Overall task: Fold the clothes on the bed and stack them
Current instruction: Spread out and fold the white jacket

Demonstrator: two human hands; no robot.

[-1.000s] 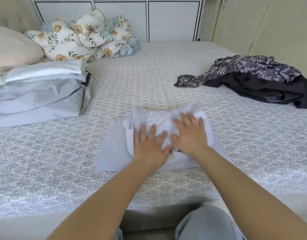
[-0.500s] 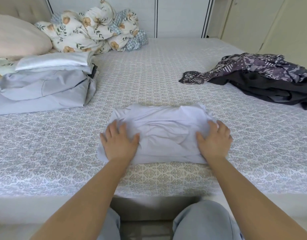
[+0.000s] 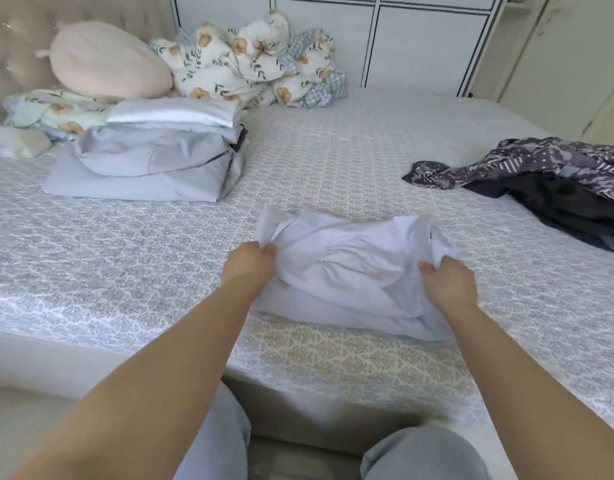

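Observation:
A folded pale lilac garment (image 3: 347,268) lies near the front edge of the bed (image 3: 333,161), its far side lifted off the sheet. My left hand (image 3: 251,263) grips its left end with curled fingers. My right hand (image 3: 445,280) grips its right end the same way. A stack of folded grey and white clothes (image 3: 153,157) sits at the left of the bed. An unfolded heap of purple patterned and black clothes (image 3: 548,181) lies at the right.
A pink pillow (image 3: 108,60) and a bundled floral blanket (image 3: 250,67) lie at the head of the bed, with more floral bedding (image 3: 52,109) beside the stack. White cupboard doors (image 3: 419,39) stand behind. My knees (image 3: 419,455) are against the bed's front edge.
Both hands went from pressing flat on the lilac garment to sliding out to its ends and gripping them. The garment is now bunched and partly lifted. The view has swung left.

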